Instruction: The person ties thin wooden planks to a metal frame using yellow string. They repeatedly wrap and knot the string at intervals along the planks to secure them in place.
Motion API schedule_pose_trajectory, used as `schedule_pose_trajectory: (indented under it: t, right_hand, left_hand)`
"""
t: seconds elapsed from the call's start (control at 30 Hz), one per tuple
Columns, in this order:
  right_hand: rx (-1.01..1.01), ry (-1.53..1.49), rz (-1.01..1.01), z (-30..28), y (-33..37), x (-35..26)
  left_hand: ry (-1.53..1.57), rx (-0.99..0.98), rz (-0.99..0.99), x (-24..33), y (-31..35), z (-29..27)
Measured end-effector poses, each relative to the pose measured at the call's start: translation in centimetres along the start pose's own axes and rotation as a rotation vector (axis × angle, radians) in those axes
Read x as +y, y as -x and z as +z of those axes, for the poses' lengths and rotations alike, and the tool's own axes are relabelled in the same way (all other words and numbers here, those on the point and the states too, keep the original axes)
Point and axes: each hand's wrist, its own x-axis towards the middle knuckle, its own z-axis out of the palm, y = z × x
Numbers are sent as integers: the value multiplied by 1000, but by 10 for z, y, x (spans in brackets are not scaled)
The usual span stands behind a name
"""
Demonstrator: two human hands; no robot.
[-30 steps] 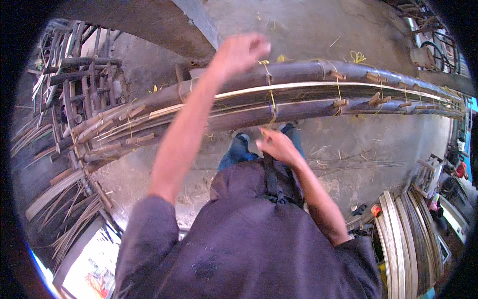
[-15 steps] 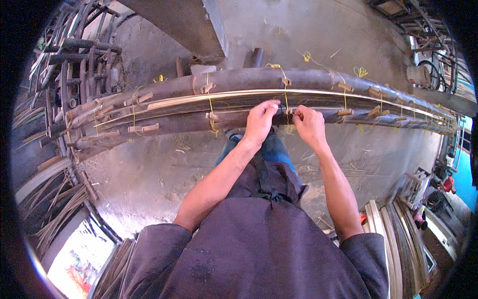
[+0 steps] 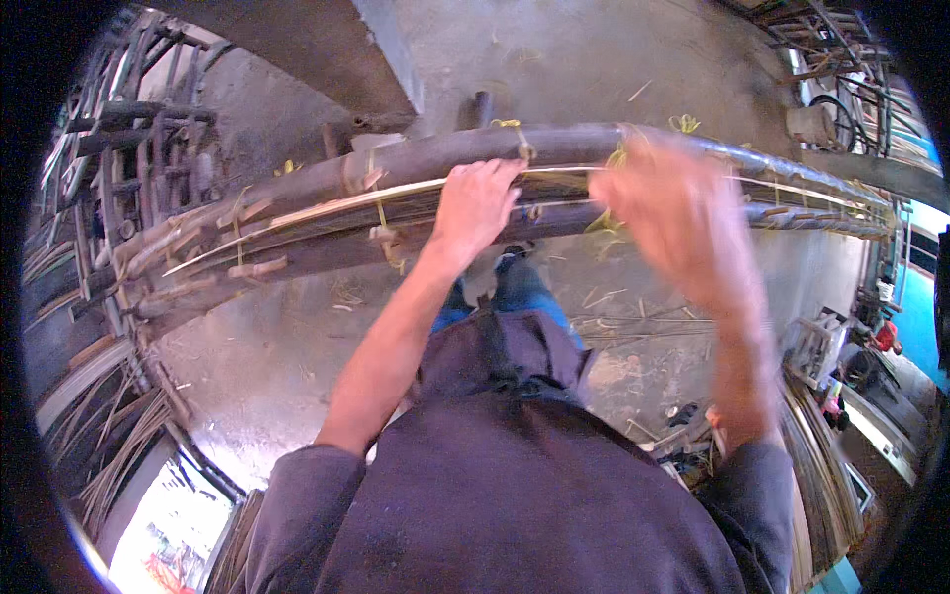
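Change: since half a second earlier, the right hand (image 3: 673,213) had lifted off the pole bundle (image 3: 396,198), blurred, fingers spread.
Left hand (image 3: 475,203): remained clamped on the bundle's pale strip (image 3: 327,206).
Bundle location: horizontal, directly ahead of the hands.
Meaning: probably pulling a tie tight.
Count: two hands; about five yellow ties (image 3: 381,213); pole count unclear.
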Motion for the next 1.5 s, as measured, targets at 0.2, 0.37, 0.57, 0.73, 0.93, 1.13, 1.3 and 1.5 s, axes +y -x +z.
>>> schedule_pose_trajectory:
  t: [0.2, 0.37, 0.57, 0.73, 0.93, 1.13, 1.3, 1.5]
  right_hand:
    - [48, -575, -374, 62, -133, 38]
    - [-119, -295, 440, 157, -111, 105]
    - [-262, -970, 145, 124, 33, -11]
    - [-213, -530, -16, 231, 57, -9]
    - [-443, -420, 41, 203, 68, -7]
    - [-106, -613, 215, 131, 108, -57]
    - [72, -2141, 1021, 197, 48, -153]
    - [-42, -849, 571, 171, -8, -146]
  left_hand:
    - [2, 165, 8, -3, -13, 15]
    - [-53, 263, 98, 7, -24, 22]
    - [-83, 257, 47, -8, -11, 19]
    - [747, 163, -75, 43, -35, -20]
    - [-248, 60, 101, -71, -172, 30]
    - [306, -123, -113, -128, -210, -48]
    - [19, -61, 196, -138, -161, -110]
    - [103, -87, 24, -138, 47, -123]
